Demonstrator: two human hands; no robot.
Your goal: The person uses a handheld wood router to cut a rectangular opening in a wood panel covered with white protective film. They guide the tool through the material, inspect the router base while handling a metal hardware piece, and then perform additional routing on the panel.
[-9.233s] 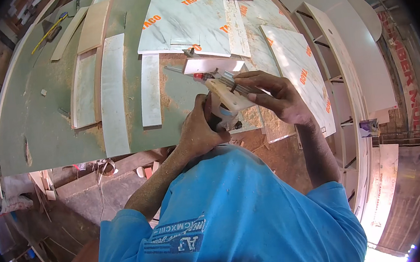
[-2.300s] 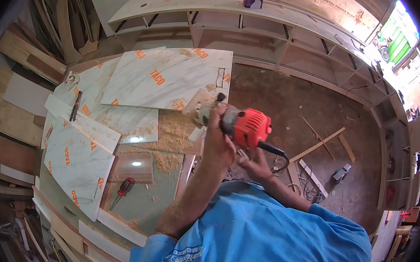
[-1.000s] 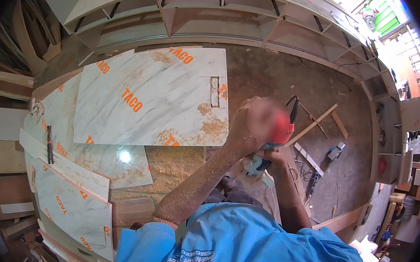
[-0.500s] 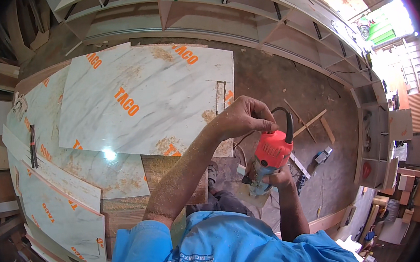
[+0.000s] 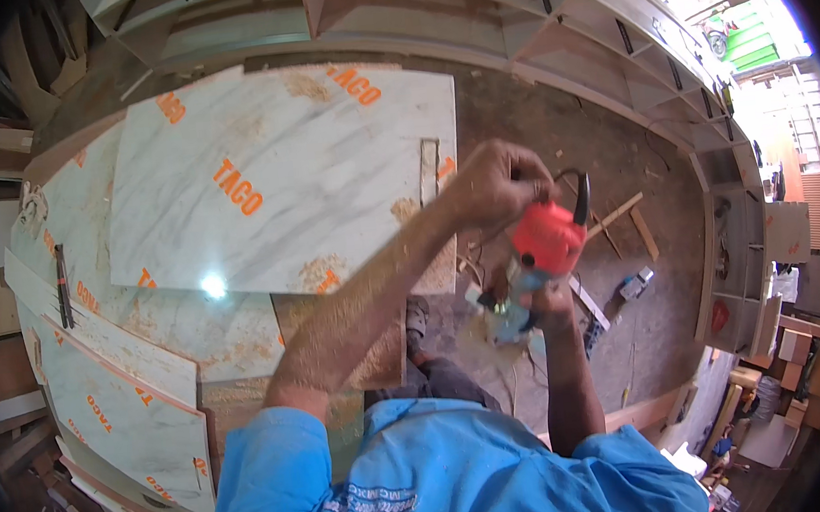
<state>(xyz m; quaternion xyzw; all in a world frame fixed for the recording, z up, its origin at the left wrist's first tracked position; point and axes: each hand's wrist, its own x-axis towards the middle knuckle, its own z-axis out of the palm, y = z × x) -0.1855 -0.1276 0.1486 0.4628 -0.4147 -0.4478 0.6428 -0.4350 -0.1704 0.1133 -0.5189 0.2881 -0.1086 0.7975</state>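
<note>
A trim router [image 5: 547, 239] with a red motor cap and black cord is held upright, slightly tilted, in front of my body over the floor. My right hand [image 5: 551, 307] wraps around its lower body, below the red part. My left hand [image 5: 503, 184] is closed in a pinch against the top of the red cap, near the cord; the exact spot under the fingertips is hidden. Sawdust covers my left forearm. Left of the router lies a white marble-patterned panel [image 5: 286, 179] with orange lettering, scattered sawdust and a narrow rectangular slot [image 5: 430, 171] near its right edge.
More patterned panels [image 5: 131, 407] lie at the left, with a dark long-handled tool [image 5: 63, 284] on one. Long shelving carcasses [image 5: 408, 12] curve along the back and right. Wood strips [image 5: 644, 234] and a small grey device [image 5: 635, 284] rest on the floor.
Both hands have lifted the router up and slightly to the right. My left hand keeps its pinch at the top, and my right hand still grips the body.
</note>
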